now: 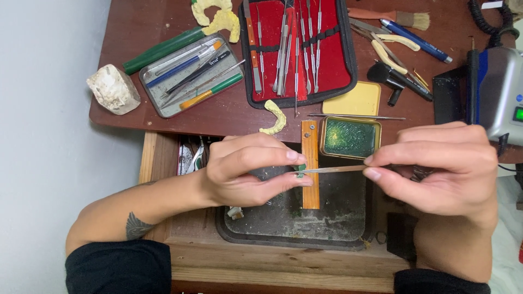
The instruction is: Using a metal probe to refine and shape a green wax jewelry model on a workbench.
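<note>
Green wax, a small lump, is pinched between thumb and forefinger of the left hand, while the right hand pinches the slim metal carving instrument whose tip touches the lump; both hands are held over the open wooden drawer, just in front of the edge of the dark brown worktop. The narrow orange wooden peg juts from that edge beneath the lump, and the shallow tin of green wax sits at the edge just beyond the instrument. The red-lined tool roll of steel instruments lies farther back, and open room remains above the grey drawer tray.
</note>
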